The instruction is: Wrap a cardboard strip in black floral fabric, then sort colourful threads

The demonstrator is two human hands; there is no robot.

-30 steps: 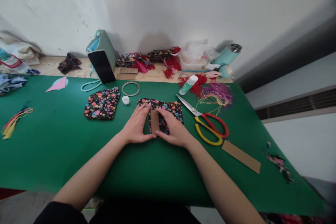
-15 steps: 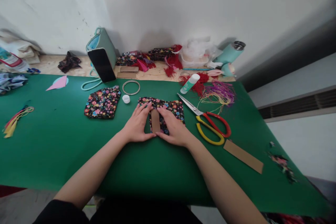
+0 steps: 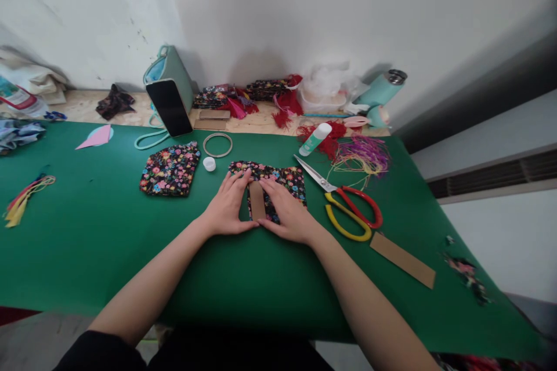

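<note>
My left hand (image 3: 228,207) and my right hand (image 3: 287,213) lie flat on a black floral fabric piece (image 3: 285,178) in the middle of the green table cover (image 3: 108,243). Between them stands a small brown cardboard strip (image 3: 257,200), with the fingertips of both hands pressing along its two long sides. A second floral fabric piece (image 3: 170,169) lies to the left of my left hand. Scissors with red and yellow handles (image 3: 346,206) lie just right of my right hand.
A white cap (image 3: 209,164), a metal ring (image 3: 217,144), a glue stick (image 3: 315,139) and tangled threads (image 3: 361,153) lie behind the hands. A phone (image 3: 169,108) leans on a teal bag. A cardboard strip (image 3: 402,259) lies at right; tassels (image 3: 24,197) far left.
The hands stay pressed on the cardboard strip and fabric. Only the view has shifted slightly.
</note>
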